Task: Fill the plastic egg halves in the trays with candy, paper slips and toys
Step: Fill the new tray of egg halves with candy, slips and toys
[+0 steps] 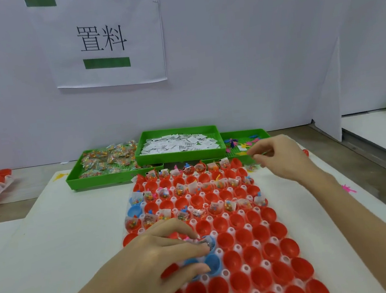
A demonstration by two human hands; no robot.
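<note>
Plastic egg halves [225, 239], light, rigid and likely slippery, sit in a white tray [265, 262] on the surface as the left hand [152, 256] pinches filling into a blue half [212, 262] while right-hand fingers [257, 156] pinch a small toy, best gripped by its edges.

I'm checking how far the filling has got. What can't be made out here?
- Head view: what the left hand presses into the blue egg half; its fingers cover it.
- What the right hand pinches: too small.
- Paper slips: print too small.
- Egg tray: near rows cut off.
</note>
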